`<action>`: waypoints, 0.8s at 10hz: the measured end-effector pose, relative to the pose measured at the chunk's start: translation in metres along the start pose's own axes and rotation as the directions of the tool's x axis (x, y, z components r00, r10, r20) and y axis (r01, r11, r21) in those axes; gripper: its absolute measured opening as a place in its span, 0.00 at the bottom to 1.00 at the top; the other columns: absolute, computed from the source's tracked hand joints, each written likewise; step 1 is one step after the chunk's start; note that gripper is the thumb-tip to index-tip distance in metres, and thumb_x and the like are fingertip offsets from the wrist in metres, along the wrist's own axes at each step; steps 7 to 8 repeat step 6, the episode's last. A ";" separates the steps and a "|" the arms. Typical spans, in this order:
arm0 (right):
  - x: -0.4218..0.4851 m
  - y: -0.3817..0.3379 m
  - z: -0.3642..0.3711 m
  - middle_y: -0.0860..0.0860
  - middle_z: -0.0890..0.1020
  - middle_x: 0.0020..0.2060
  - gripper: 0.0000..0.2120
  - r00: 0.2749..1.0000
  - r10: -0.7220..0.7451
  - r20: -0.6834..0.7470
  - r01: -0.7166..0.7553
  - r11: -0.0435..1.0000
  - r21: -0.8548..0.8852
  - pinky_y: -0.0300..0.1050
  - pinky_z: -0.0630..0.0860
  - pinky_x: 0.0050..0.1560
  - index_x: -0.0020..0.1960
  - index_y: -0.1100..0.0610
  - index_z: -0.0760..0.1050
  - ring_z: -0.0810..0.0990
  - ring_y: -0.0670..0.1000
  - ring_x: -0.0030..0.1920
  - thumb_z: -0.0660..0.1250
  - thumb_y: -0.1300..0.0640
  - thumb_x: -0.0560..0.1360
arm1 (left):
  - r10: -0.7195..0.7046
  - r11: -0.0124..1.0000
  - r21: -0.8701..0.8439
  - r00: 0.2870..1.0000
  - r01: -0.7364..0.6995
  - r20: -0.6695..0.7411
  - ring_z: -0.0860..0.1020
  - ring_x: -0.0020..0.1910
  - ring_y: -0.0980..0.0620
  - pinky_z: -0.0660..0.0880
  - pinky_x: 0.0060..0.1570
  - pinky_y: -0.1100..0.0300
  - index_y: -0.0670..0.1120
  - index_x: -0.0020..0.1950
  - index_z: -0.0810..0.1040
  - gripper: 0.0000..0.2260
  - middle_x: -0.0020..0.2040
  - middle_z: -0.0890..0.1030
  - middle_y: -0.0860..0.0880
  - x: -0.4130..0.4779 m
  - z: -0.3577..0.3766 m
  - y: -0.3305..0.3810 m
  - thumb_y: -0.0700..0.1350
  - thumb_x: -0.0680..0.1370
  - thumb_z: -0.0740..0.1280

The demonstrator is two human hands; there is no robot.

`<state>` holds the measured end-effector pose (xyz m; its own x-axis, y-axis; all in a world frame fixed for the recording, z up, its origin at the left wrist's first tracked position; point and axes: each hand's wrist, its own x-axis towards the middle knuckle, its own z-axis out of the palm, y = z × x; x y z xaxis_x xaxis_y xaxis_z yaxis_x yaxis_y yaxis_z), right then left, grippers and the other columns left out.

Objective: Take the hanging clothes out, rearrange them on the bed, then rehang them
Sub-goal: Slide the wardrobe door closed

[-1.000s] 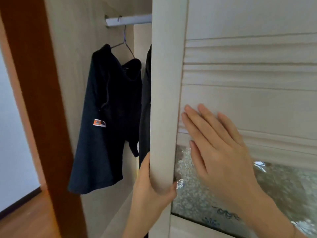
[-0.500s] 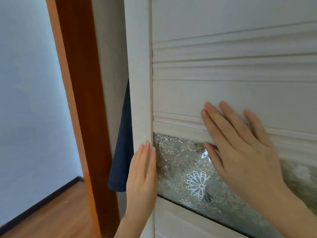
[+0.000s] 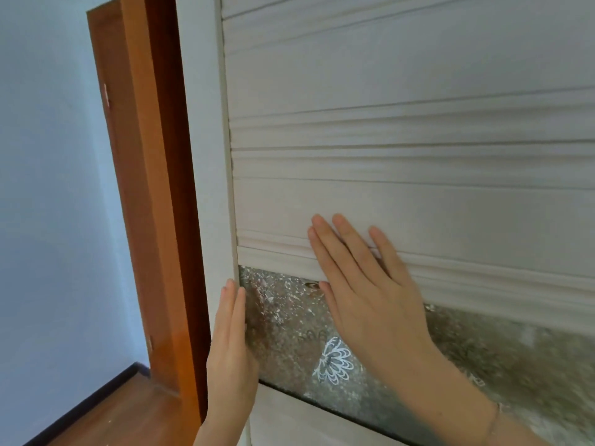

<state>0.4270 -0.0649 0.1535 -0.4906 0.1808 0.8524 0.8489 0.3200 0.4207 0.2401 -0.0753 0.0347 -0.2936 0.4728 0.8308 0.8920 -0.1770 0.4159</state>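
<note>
Fingers straight and pressed together, left hand lies flat along the left edge of the pale whitewashed wooden wardrobe door. Right hand, fingers slightly spread, presses the door's ribbed moulding above the frosted flower-patterned glass. Orange-brown wooden frame stands left. Hanging clothes are hidden.

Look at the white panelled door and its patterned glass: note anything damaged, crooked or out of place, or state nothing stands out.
Nothing stands out. Left hand and right hand rest on the wardrobe door; its mouldings run even and the patterned glass panel shows no crack.
</note>
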 end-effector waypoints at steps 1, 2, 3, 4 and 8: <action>0.014 -0.023 0.006 0.51 0.59 0.75 0.28 0.999 0.007 0.034 -0.007 1.000 -0.003 0.54 0.52 0.74 0.75 0.58 0.57 0.57 0.51 0.75 0.58 0.53 0.78 | 0.008 0.999 -0.036 1.000 -0.008 -0.005 0.47 0.76 0.63 0.50 0.72 0.73 0.63 0.75 0.46 0.52 0.76 0.43 0.68 0.006 -0.005 -0.019 0.17 0.68 0.59; 0.014 -0.029 0.009 0.52 0.58 0.76 0.28 0.998 0.043 0.056 -0.041 0.999 -0.034 0.55 0.51 0.74 0.76 0.58 0.56 0.56 0.52 0.76 0.58 0.52 0.79 | 0.080 0.997 0.014 0.996 -0.080 0.037 0.46 0.77 0.60 0.49 0.72 0.73 0.56 0.76 0.49 0.50 0.78 0.42 0.61 0.006 -0.005 -0.024 0.17 0.65 0.62; 0.010 -0.025 0.008 0.51 0.59 0.75 0.27 0.999 0.036 0.040 -0.035 0.999 -0.023 0.54 0.52 0.74 0.76 0.58 0.56 0.56 0.52 0.76 0.57 0.53 0.79 | 0.070 0.997 -0.012 0.997 -0.070 -0.021 0.48 0.77 0.60 0.55 0.73 0.58 0.50 0.75 0.54 0.46 0.78 0.43 0.61 0.005 0.000 -0.019 0.17 0.65 0.62; 0.013 -0.027 0.006 0.51 0.59 0.76 0.27 0.997 0.042 0.064 -0.043 0.999 0.022 0.55 0.52 0.75 0.76 0.57 0.57 0.55 0.53 0.76 0.57 0.53 0.79 | 0.064 0.998 -0.005 0.997 -0.064 -0.047 0.50 0.77 0.59 0.54 0.74 0.61 0.45 0.75 0.57 0.40 0.78 0.46 0.60 0.006 0.000 -0.019 0.19 0.68 0.63; 0.009 -0.013 -0.017 0.47 0.69 0.71 0.25 0.992 -0.057 0.115 0.014 0.939 0.342 0.51 0.53 0.75 0.71 0.52 0.67 0.62 0.49 0.74 0.61 0.55 0.75 | 0.111 0.993 0.041 0.994 -0.111 0.013 0.66 0.71 0.44 0.78 0.56 0.50 0.41 0.73 0.62 0.35 0.78 0.55 0.48 0.007 -0.026 -0.010 0.24 0.68 0.66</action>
